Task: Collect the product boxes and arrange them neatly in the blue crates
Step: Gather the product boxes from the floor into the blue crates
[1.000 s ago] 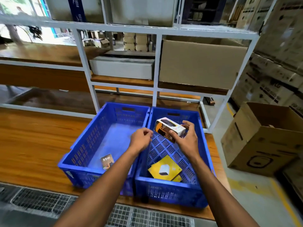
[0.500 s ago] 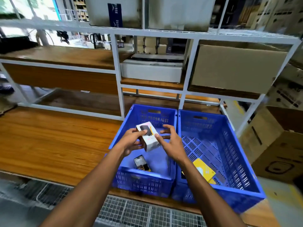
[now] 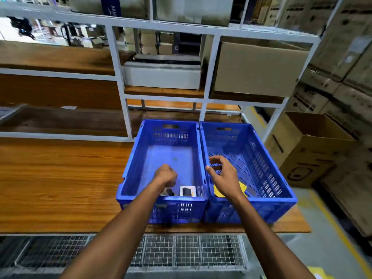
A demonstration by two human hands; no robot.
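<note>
Two blue crates stood side by side on the wooden tabletop (image 3: 60, 178), their long walls touching. The left hand (image 3: 166, 176) hung over the left crate (image 3: 138, 158), knuckles up and fingers curled under toward the crate floor; whether those fingers pinched anything could not be told, since the back of the hand hid them. Just below and to the right of those curled fingers, against the crate's near wall, a white product box (image 3: 187, 191) with a dark picture on its face lay flat on the floor. A second, darker box (image 3: 169, 192) lay just beside it, partly under the left wrist, too blurred to read.

The right hand (image 3: 222, 176) hovered above the near half of the right crate (image 3: 281, 178), close to the shared wall. Its fingers (image 3: 214, 160) were spread and loosely bent, thumb apart from them, and held nothing. Beneath the palm and wrist, a yellow box (image 3: 242, 188) lay on the slotted floor of the right crate, mostly covered by the hand.

Beyond the fingertips of both hands, past the crates' far walls, a white metal shelf frame (image 3: 205, 101) carried a large brown carton (image 3: 259, 67) and a white flat case (image 3: 161, 76). To the right of the right hand, off the tabletop, an open cardboard box (image 3: 314, 150) stood on the floor.
</note>
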